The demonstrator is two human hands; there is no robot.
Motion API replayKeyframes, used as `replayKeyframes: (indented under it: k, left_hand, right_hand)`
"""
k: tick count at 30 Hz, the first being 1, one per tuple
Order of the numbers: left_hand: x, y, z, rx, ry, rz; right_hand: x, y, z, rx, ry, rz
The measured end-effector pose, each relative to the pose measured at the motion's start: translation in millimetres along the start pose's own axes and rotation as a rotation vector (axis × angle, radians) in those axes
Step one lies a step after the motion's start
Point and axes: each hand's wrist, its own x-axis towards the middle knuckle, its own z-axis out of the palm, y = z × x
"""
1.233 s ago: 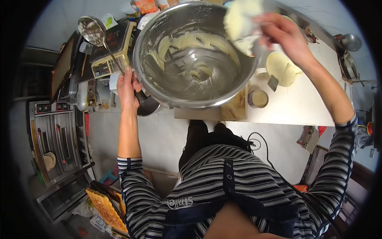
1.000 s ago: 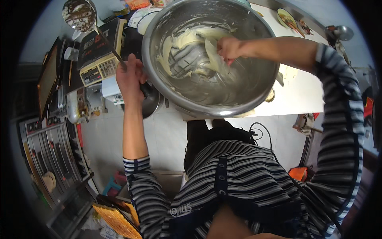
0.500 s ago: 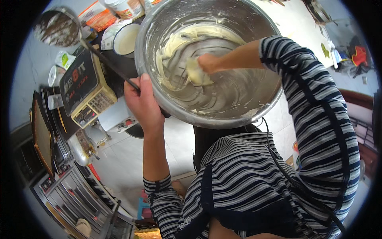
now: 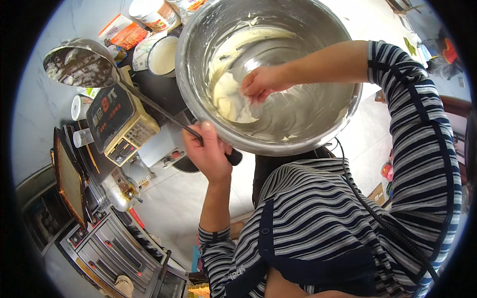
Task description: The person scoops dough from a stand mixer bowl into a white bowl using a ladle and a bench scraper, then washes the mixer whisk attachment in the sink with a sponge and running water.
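Observation:
A large steel mixing bowl (image 4: 318,116) sits in front of me, its inner wall smeared with pale cream (image 4: 222,59). My right hand (image 4: 266,83) reaches into it, fingers closed on a thin translucent scraper (image 4: 239,110) that lies against the left inner side with cream on it. At the bowl's near left rim, my left hand (image 4: 209,155) is wrapped round the dark handle of a large metal ladle (image 4: 82,65). The ladle's round head is out to the upper left, coated inside with whitish residue.
Left of the bowl stand a kitchen scale (image 4: 117,119), a white enamel basin (image 4: 163,55), a tub (image 4: 155,14) and an orange-and-white packet (image 4: 123,32). Baking trays (image 4: 69,179) lean above an oven (image 4: 112,251) at lower left. A black cable (image 4: 357,196) hangs over my shirt.
The scraper and my right hand have moved toward the bowl's left wall, gathering more cream. My left hand sits lower and further right, and the ladle's head has tilted. The view has shifted slightly.

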Motion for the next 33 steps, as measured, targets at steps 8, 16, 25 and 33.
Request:
replayKeyframes:
  k: [8, 16, 25, 33]
  left_hand:
    - [56, -7, -14, 0.142, 0.011, 0.137]
    - [11, 3, -9, 0.121, -0.060, 0.009]
    - [46, 8, -10, 0.187, -0.024, 0.085]
    - [9, 12, -9, -0.002, -0.115, -0.089]
  right_hand:
    - [59, 41, -25, -0.449, 0.386, 0.117]
    - [28, 4, 15, 0.182, 0.053, -0.005]
    - [68, 46, -22, -0.476, 0.529, 0.252]
    - [51, 3, 6, 0.239, 0.164, -0.055]
